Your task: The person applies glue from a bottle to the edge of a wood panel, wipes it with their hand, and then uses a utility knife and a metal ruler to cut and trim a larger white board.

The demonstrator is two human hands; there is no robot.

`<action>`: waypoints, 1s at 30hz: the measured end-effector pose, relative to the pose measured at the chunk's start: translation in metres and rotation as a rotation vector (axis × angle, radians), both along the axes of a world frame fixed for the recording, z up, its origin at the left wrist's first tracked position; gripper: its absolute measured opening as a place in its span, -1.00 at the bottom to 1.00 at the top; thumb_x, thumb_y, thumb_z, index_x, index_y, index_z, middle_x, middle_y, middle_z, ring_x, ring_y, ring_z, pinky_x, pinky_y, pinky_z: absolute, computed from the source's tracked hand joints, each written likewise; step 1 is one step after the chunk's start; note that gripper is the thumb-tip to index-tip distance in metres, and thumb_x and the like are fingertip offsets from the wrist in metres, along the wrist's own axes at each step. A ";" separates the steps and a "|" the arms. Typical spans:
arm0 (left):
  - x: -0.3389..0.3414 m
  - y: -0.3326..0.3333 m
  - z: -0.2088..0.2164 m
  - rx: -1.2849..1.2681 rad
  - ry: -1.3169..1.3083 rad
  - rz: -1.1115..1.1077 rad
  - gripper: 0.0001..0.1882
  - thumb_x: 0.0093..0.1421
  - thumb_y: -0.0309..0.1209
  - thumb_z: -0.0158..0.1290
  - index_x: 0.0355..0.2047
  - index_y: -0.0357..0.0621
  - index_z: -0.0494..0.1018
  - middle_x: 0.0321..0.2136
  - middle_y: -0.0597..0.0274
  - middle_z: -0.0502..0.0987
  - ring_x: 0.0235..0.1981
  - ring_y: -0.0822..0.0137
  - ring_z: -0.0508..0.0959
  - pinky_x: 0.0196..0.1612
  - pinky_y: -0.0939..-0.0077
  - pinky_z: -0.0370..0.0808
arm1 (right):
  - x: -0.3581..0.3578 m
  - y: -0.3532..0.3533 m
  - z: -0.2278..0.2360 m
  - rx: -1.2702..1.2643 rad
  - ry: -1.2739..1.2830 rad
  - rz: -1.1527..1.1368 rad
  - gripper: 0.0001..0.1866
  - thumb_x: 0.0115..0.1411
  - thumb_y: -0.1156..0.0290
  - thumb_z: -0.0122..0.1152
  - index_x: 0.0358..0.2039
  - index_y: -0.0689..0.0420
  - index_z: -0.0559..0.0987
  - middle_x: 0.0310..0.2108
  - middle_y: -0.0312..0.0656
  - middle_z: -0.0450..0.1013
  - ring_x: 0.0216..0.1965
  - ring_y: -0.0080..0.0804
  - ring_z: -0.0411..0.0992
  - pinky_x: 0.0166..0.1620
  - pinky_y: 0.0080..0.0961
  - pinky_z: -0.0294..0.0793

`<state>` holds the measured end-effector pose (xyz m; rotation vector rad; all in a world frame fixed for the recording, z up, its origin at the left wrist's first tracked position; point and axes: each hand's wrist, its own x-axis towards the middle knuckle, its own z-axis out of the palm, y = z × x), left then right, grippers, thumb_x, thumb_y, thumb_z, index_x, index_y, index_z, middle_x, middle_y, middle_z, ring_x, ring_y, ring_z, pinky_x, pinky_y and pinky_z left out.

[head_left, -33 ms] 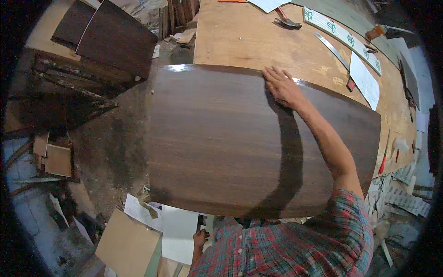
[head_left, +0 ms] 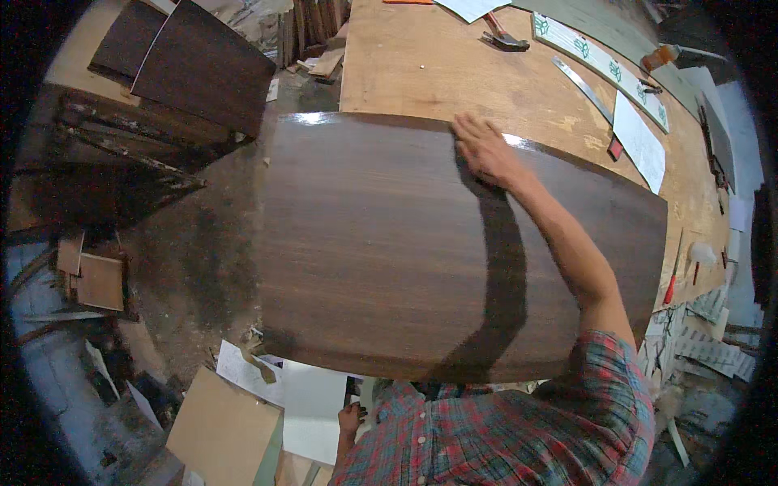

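Note:
A large dark brown wood-grain panel [head_left: 373, 243] lies across the bench in front of me, its left part reaching past the bench's side. My right hand [head_left: 489, 154] rests flat on the panel's far edge, fingers stretched out and pointing away. The arm casts a dark shadow over the board. Low by my waist is my left hand [head_left: 351, 417], small in view, with its fingers curled. Whatever it may hold cannot be made out. Beside that hand, on the left, is a white sheet [head_left: 312, 409].
On the wooden bench top [head_left: 405, 49] lie a hammer [head_left: 505, 37], a metal ruler [head_left: 579, 85], a patterned white strip [head_left: 596, 65] and a red-handled screwdriver [head_left: 672, 275]. Dark panels [head_left: 203, 65] lean at far left. A tan board [head_left: 223, 425] is at lower left.
My right hand has slid slightly left along the panel's far edge. My left hand stays at about the same place.

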<state>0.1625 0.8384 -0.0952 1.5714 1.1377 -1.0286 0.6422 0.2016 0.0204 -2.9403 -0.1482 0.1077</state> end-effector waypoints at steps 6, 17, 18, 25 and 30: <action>-0.014 0.046 -0.034 -0.221 0.063 0.133 -0.49 0.29 -0.11 0.09 -0.02 -0.38 0.44 -0.28 0.00 0.64 -0.29 0.18 0.65 -0.36 0.34 0.53 | 0.107 0.142 -0.038 0.103 -0.155 0.105 -0.39 0.39 0.12 -0.22 0.33 0.24 0.17 0.40 -0.06 0.03 0.42 -0.20 -0.04 0.39 -0.13 -0.04; 0.012 0.023 0.013 0.001 -0.109 -0.037 -0.56 0.33 -0.21 -0.02 -0.04 -0.42 0.49 -0.30 -0.05 0.62 -0.35 0.20 0.63 -0.35 0.27 0.58 | 0.204 0.280 -0.023 0.285 0.000 0.127 -0.34 0.32 0.13 -0.11 0.33 0.25 0.17 0.40 -0.07 0.03 0.43 -0.19 -0.05 0.40 -0.11 -0.11; 0.019 0.007 0.022 0.017 -0.186 -0.150 -0.55 0.33 -0.22 -0.02 -0.02 -0.45 0.47 -0.28 -0.07 0.61 -0.34 0.17 0.64 -0.34 0.26 0.60 | 0.189 0.278 -0.032 0.161 -0.160 0.156 -0.34 0.32 0.12 -0.12 0.33 0.24 0.17 0.41 -0.09 0.03 0.43 -0.21 -0.05 0.40 -0.11 -0.11; 0.065 0.007 -0.002 0.149 -0.077 -0.220 -0.56 0.33 -0.23 -0.03 0.01 -0.42 0.39 -0.22 -0.13 0.60 -0.29 0.08 0.65 -0.35 0.24 0.60 | 0.071 0.127 -0.034 0.248 -0.166 -0.007 -0.35 0.35 0.08 -0.15 0.35 0.18 0.16 0.41 -0.11 0.02 0.43 -0.18 -0.06 0.41 -0.11 -0.14; 0.083 -0.040 -0.004 0.093 -0.051 -0.318 -0.60 0.32 -0.23 -0.03 -0.04 -0.35 0.43 -0.27 -0.07 0.59 -0.34 0.12 0.63 -0.36 0.24 0.59 | -0.098 -0.081 0.010 0.325 -0.098 -0.331 -0.34 0.24 0.15 0.02 0.27 0.24 0.23 0.32 0.04 0.14 0.38 0.00 0.02 0.38 -0.01 -0.08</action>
